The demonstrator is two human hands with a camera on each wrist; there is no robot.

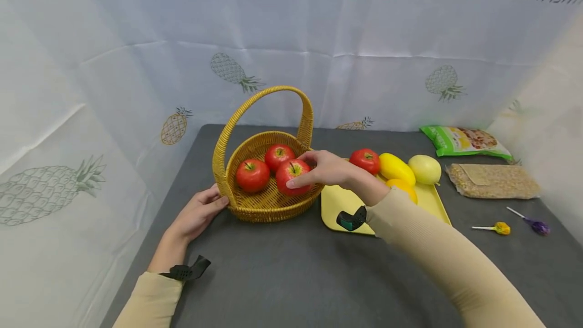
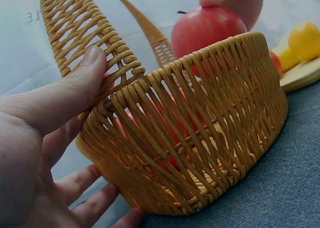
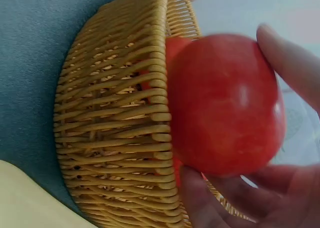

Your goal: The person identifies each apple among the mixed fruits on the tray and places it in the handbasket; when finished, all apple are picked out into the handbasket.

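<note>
Left hand: my left hand [image 1: 199, 212] rests against the outer wall of the wicker basket [image 1: 268, 206] at its left side, thumb laid on the weave near the handle's foot, fingers loose and nearly straight below it, closed round nothing.
Basket: it stands on the dark grey table [image 1: 282, 272], handle arching over it, with two red apples [image 1: 252, 175] lying inside toward the back and left.
Held apple: a third red apple [image 1: 292, 176] sits at the basket's right rim, level with the top of the weave; whether it touches the basket floor I cannot tell.
Right hand: my right hand [image 1: 329, 168] reaches over that rim and grips this apple, fingers curled round its top and sides.
Tray: a yellow tray [image 1: 339, 205] lies just right of the basket, carrying a tomato [image 1: 365, 160], a yellow pepper [image 1: 397, 168] and a pale round fruit [image 1: 425, 169].
Far right: a green snack bag [image 1: 464, 141], a bag of grain [image 1: 493, 181] and two lollipops [image 1: 502, 228] lie apart from the tray.
</note>
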